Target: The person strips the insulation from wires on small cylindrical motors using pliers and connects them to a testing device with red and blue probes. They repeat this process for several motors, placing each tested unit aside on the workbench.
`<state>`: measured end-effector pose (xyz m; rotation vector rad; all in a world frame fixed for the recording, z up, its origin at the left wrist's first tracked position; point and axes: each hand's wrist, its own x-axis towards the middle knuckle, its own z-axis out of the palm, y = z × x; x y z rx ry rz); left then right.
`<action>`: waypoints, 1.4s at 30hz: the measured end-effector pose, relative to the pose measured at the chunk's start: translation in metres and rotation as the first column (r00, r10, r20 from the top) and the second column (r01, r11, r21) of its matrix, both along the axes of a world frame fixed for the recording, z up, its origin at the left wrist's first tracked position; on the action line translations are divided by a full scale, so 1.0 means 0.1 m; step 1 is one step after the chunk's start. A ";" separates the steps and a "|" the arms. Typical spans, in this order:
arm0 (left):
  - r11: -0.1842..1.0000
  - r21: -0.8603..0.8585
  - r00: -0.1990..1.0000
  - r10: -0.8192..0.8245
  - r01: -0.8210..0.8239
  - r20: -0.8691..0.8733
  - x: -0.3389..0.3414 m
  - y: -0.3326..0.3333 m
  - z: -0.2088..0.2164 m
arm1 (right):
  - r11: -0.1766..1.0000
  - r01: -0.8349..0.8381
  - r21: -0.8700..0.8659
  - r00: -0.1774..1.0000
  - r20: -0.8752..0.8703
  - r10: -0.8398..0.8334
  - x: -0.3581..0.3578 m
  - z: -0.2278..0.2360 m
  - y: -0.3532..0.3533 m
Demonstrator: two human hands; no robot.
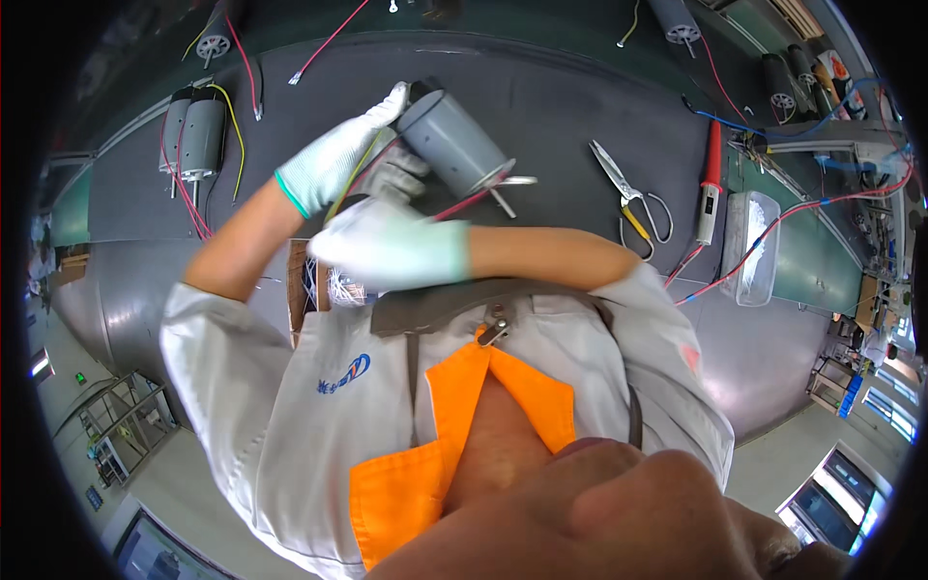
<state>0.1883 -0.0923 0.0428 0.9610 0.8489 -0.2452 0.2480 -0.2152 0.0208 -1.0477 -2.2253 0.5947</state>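
White-gloved left hand (pixel 350 142), fingers partly curled, holds a grey motor (pixel 452 142).

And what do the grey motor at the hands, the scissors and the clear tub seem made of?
Grey motor: probably painted metal, smooth with a soft sheen. Scissors: likely steel, with bright, reflective blades; the yellow grip section perhaps plastic. Tub: apparently plastic, glossy and see-through.

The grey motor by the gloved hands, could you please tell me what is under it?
Dark work surface shows around the grey motor. Its body covers whatever lies directly beneath, and the left hand hides some area to its left.
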 end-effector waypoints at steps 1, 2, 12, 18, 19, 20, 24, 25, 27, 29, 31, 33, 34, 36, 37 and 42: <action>0.996 0.000 0.993 -0.091 0.091 -0.075 0.02 0.16 0.01 | 0.997 -0.019 -0.075 0.985 0.168 0.031 -0.31 0.02 0.09; 0.978 -0.009 0.967 -0.206 0.207 -0.148 0.11 0.26 0.02 | 0.999 -0.021 0.039 0.996 0.087 0.018 -0.56 -0.24 0.16; 0.095 0.992 0.951 -0.306 0.082 -0.050 0.54 0.30 -0.76 | 0.922 0.288 -0.258 0.889 -0.285 -0.357 1.55 0.21 -0.80; 0.032 0.981 0.936 -0.305 0.193 -0.174 0.65 0.17 -0.69 | -0.099 0.905 -0.413 -0.238 -0.301 -0.923 2.85 0.55 -3.10; 0.009 0.981 0.931 -0.316 0.194 -0.181 0.66 0.18 -0.70 | -0.210 0.889 -0.406 -0.367 -0.360 -0.858 3.10 0.39 -3.40; 0.005 0.978 0.927 -0.321 0.208 -0.195 0.67 0.17 -0.69 | -0.360 0.826 -0.433 -0.510 -0.303 -0.805 3.33 0.30 -3.56; -0.004 0.978 0.928 -0.313 0.209 -0.200 0.59 0.12 -0.70 | -0.514 0.858 0.018 -0.496 0.294 -0.817 4.02 -0.20 -3.67; -0.008 0.981 0.934 -0.304 0.195 -0.188 0.56 0.10 -0.71 | -0.440 0.895 0.074 -0.435 0.364 -0.823 4.12 -0.29 -3.65; -0.051 0.981 0.931 -0.310 0.188 -0.194 0.52 0.04 -0.71 | -0.313 0.926 0.211 -0.377 0.460 -0.804 4.42 -0.64 -3.81; -0.107 0.978 0.933 -0.298 0.177 -0.201 0.44 -0.03 -0.69 | -0.250 0.884 0.396 -0.437 0.508 -0.742 4.53 -0.90 -3.78; -0.107 0.981 0.946 -0.267 0.160 -0.183 0.39 -0.10 -0.65 | -0.399 0.863 0.311 -0.504 0.457 -0.733 4.46 -0.82 -3.61; -0.176 0.980 0.950 -0.280 0.089 -0.136 0.33 -0.10 -0.75 | -0.490 0.846 0.209 -0.533 0.330 -0.779 4.38 -0.78 -3.59; -0.178 0.979 0.947 -0.282 0.104 -0.152 0.35 -0.09 -0.74 | -0.500 0.854 0.141 -0.518 0.319 -0.794 4.42 -0.79 -3.69; -0.176 0.973 0.940 -0.282 0.146 -0.193 0.37 -0.12 -0.70 | -0.404 0.906 0.127 -0.423 0.326 -0.846 4.46 -0.76 -3.68; -0.182 0.966 0.931 -0.283 0.185 -0.232 0.40 -0.13 -0.67 | -0.430 0.901 0.063 -0.432 0.227 -0.873 4.54 -0.84 -3.72; -0.194 0.975 0.907 -0.381 0.112 -0.180 0.54 -0.12 -0.65 | -0.071 0.810 0.582 -0.321 0.338 -0.885 4.87 -0.96 -4.20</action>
